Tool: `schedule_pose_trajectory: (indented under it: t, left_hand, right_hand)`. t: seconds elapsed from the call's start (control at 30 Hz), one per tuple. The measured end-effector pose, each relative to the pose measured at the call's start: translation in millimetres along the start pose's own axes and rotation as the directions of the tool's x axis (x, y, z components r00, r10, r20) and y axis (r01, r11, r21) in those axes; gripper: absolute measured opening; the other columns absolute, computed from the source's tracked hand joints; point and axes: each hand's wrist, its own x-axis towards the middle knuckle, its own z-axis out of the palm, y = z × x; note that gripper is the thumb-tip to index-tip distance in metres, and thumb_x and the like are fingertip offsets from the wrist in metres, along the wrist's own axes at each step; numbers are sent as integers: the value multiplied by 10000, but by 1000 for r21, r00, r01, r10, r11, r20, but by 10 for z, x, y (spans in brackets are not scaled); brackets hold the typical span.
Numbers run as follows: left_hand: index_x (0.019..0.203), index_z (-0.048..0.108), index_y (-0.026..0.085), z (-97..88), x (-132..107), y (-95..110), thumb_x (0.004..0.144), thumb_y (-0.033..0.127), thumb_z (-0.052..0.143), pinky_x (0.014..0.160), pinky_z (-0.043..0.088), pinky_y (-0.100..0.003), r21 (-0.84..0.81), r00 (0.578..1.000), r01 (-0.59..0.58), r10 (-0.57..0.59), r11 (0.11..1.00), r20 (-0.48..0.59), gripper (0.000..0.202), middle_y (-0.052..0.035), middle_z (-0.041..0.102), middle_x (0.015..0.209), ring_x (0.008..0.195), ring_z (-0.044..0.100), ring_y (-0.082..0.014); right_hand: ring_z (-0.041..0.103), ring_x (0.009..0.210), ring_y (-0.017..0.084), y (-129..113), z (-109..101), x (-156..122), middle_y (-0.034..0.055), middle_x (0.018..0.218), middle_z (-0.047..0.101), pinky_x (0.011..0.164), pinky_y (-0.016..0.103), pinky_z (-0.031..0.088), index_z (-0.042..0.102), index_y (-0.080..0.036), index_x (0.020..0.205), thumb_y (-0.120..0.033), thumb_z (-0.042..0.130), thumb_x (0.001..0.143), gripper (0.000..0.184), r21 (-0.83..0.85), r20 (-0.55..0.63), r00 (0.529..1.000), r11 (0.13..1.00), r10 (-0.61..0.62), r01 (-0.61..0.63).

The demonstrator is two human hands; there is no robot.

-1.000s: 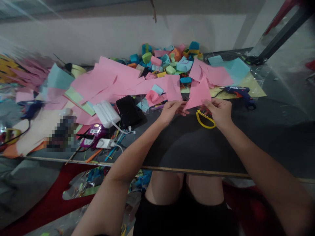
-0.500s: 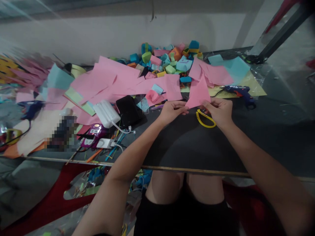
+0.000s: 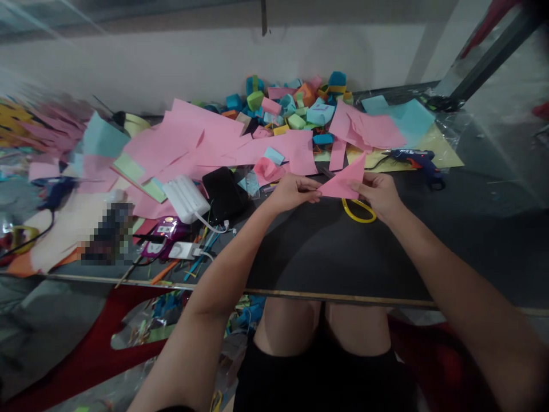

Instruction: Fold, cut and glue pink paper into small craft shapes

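A piece of pink paper (image 3: pixel 344 182) is held above the dark table between my two hands, its upper tip pointing up and to the right. My left hand (image 3: pixel 295 191) pinches its left corner between thumb and fingers. On the right side, my right hand (image 3: pixel 378 193) is closed on the paper, thumb in front. Just below the paper lies a pair of scissors with a yellow handle (image 3: pixel 359 220); the dark blades show partly behind the paper. A rolled pink paper piece (image 3: pixel 266 169) rests beyond my left hand.
Pink sheets (image 3: pixel 184 137) cover the back left. Small coloured paper shapes (image 3: pixel 295 109) are heaped by the wall. A blue glue gun (image 3: pixel 414 160) lies at right. A white power bank (image 3: pixel 186 198), a black phone-like object (image 3: pixel 223 193) and a purple device (image 3: pixel 165 234) are at left.
The pink paper has turned and come lower, its tip shifting to the right. Both hands have moved slightly with it, still gripping it. More of the scissors' blades now shows.
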Motion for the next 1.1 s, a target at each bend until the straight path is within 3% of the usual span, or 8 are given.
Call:
schedule_pose_trajectory:
  t: [0.13,0.27,0.37,0.5,0.57,0.7,0.87,1.1]
  left_hand:
    - [961,812,117,-78,2,-19,719,272,823,715,640,-317,-17,998,33,-32,999,58,287,-115,798,850,713,743,-170]
    - [1031,796,131,-98,28,-52,705,290,845,723,616,-291,-34,999,-33,32,999,-43,366,-86,789,794,713,737,-159]
    - [1134,745,135,97,62,-127,712,390,863,725,598,-264,-148,981,-106,79,983,-178,507,-88,796,850,803,755,-167]
    - [966,760,126,498,90,-233,644,555,889,695,595,-243,-264,987,-74,32,962,-158,551,-99,806,901,819,770,-176]
    - [872,768,127,607,84,-247,715,594,826,700,606,-257,-247,977,-60,7,967,-212,496,-86,801,826,757,763,-158]
    - [885,770,126,575,41,-185,768,527,804,719,620,-261,-223,966,-49,-11,974,-258,419,-87,802,833,761,763,-146]
    - [1046,746,138,560,-8,-110,723,521,840,672,615,-230,-225,979,-73,27,972,-200,510,-104,801,1013,903,771,-187]
    - [775,778,155,579,-28,-164,745,642,770,672,619,-274,-69,921,-173,136,983,-365,488,-41,776,708,629,722,-138]
  right_hand:
    - [708,657,173,1,15,-13,5,673,752,621,318,625,769,-213,662,-455,966,485,358,-31,-5,1000,999,-18,18]
    - [720,704,191,56,38,-19,16,704,752,664,358,639,787,-216,742,-497,956,510,402,-20,-104,993,998,-59,58]
    - [734,761,204,119,119,-53,22,775,765,720,380,641,776,-237,759,-601,918,534,451,40,-219,971,994,-92,103]
    - [725,780,191,187,266,-136,5,771,751,787,367,619,745,-263,708,-667,879,564,449,87,-274,955,986,-111,140]
    - [715,764,189,193,280,-141,1,747,734,756,357,610,729,-265,689,-684,860,589,450,78,-288,951,987,-113,141]
    - [715,800,199,159,165,-51,-2,728,705,719,343,601,689,-265,660,-706,851,593,474,89,-335,927,973,-171,212]
    - [682,722,176,137,211,-101,-9,676,685,705,336,590,687,-265,639,-723,850,577,491,72,-328,929,976,-171,205]
    - [634,635,166,97,285,-236,-20,613,660,642,339,556,690,-259,585,-691,852,599,462,-33,-249,943,974,-223,222]
